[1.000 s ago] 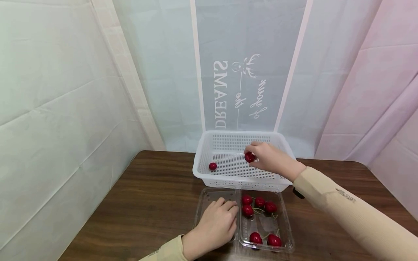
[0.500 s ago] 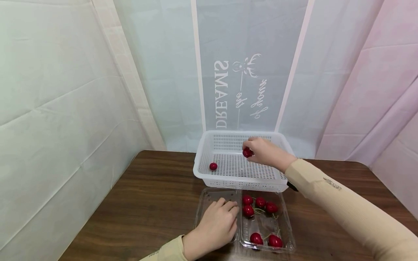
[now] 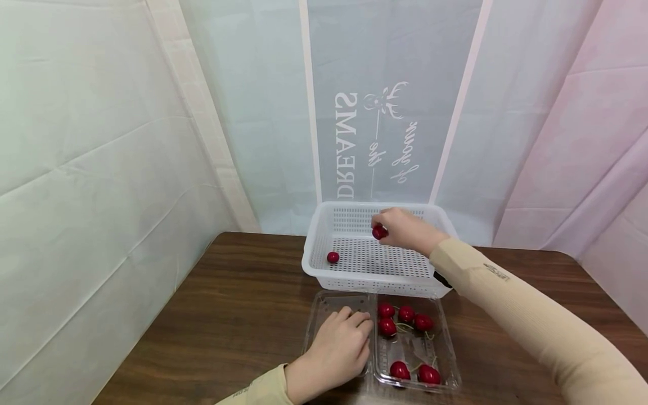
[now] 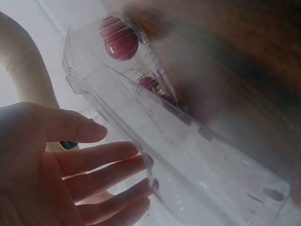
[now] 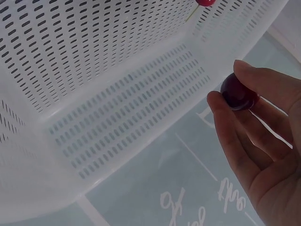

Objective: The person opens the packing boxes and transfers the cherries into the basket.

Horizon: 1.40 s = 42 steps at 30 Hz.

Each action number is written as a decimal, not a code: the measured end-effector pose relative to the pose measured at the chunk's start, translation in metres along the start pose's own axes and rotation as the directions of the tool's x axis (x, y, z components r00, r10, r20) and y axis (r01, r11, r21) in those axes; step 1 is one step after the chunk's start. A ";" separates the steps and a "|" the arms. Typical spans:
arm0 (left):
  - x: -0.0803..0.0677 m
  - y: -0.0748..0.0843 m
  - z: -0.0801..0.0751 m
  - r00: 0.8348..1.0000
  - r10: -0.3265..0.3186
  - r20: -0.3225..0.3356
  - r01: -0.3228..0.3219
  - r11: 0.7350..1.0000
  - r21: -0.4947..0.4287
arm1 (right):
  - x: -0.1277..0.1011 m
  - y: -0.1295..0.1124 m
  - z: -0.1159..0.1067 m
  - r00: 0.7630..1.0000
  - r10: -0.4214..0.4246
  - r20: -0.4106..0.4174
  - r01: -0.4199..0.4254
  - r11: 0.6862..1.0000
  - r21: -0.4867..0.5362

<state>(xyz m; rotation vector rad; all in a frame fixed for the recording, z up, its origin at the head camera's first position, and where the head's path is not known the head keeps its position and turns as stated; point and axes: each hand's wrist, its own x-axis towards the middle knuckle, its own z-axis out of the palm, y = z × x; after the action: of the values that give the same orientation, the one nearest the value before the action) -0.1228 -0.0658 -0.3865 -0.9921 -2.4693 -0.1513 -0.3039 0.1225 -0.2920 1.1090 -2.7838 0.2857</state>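
Your right hand (image 3: 405,229) pinches a cherry (image 3: 379,232) over the white perforated basket (image 3: 324,228); your left hand (image 3: 336,351) lies flat, fingers relaxed, on the clear clamshell lid (image 3: 324,306) on the table (image 3: 228,315).

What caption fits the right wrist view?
Right hand pinches a dark red cherry over the white perforated basket, where another cherry lies.

- The right hand (image 5: 263,155) pinches a dark red cherry (image 5: 239,92) at its fingertips.
- Left of the cherry lies the white perforated basket (image 5: 94,94).
- Another cherry (image 5: 205,2) sits at the basket's top edge.
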 end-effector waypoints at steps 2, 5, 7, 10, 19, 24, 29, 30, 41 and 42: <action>0.000 0.000 0.000 1.000 0.000 0.001 0.000 1.000 0.002 | 0.004 0.000 0.001 1.000 0.007 0.015 -0.007 1.000 -0.003; 0.001 0.000 0.000 1.000 -0.001 0.001 0.001 1.000 0.005 | 0.009 0.000 0.003 0.999 0.027 0.035 -0.027 1.000 -0.003; 0.001 0.000 -0.001 1.000 0.000 0.005 0.000 1.000 0.006 | 0.013 0.000 0.005 0.998 0.042 0.053 -0.042 0.999 -0.005; 0.001 0.000 0.000 1.000 0.001 0.013 -0.001 1.000 0.006 | 0.017 0.000 0.008 0.996 0.045 0.075 -0.045 0.999 0.005; 0.000 0.001 0.001 1.000 0.003 0.016 -0.003 1.000 0.005 | 0.026 -0.002 0.017 0.993 0.064 0.100 -0.066 0.998 0.016; 0.000 0.001 0.002 1.000 0.003 0.010 -0.003 1.000 0.004 | 0.033 -0.001 0.019 0.991 0.061 0.123 -0.060 0.998 -0.008; 0.000 0.002 0.002 1.000 0.000 0.013 0.000 1.000 0.003 | 0.041 0.000 0.021 0.983 0.078 0.166 -0.083 0.996 0.027; 0.000 0.002 0.002 1.000 0.000 0.014 0.000 1.000 0.004 | 0.043 0.000 0.021 0.982 0.080 0.170 -0.087 0.996 0.034; 0.000 0.001 0.003 1.000 0.000 -0.003 0.000 1.000 0.008 | 0.059 0.001 0.032 0.978 0.080 0.195 -0.090 0.995 0.046; 0.000 0.001 0.003 1.000 -0.001 -0.002 0.001 1.000 0.006 | 0.060 0.000 0.033 0.977 0.082 0.199 -0.093 0.995 0.046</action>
<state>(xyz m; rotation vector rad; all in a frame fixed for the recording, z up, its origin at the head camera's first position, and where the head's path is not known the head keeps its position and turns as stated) -0.1233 -0.0644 -0.3891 -0.9879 -2.4664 -0.1449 -0.3490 0.0758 -0.3124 1.0827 -3.0221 0.2771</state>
